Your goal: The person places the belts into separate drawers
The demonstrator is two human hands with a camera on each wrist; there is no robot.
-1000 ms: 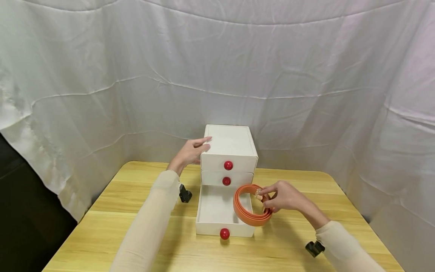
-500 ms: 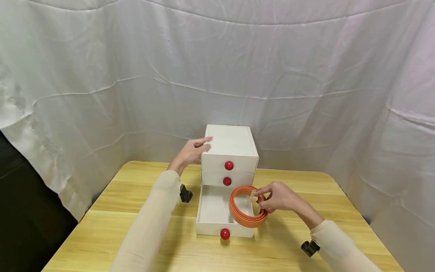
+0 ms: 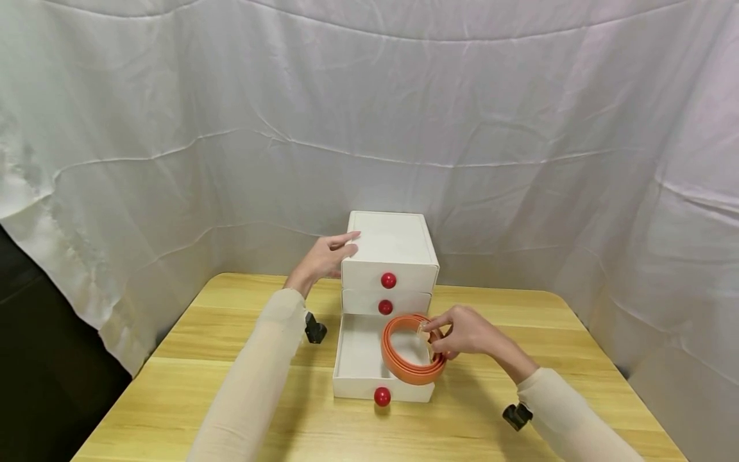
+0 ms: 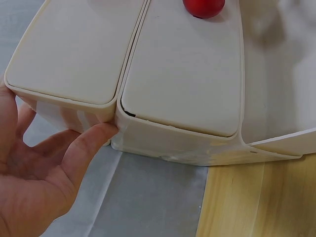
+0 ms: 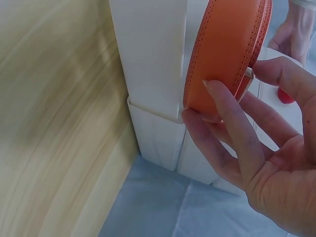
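Right hand pinching coiled orange belt over open bottom drawer; left hand, fingers straight, together, rests against 3-drawer box.

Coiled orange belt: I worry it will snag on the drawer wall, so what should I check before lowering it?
1. Bottom drawer pulled open: ok.
2. Right hand has a pinch grip on the coiled orange belt: ok.
3. Belt wholly inside the drawer's right wall: not ok, its edge overlaps that wall.
4. Left hand steadies the white drawer unit: ok.
5. Coil fits flat inside: cannot tell.
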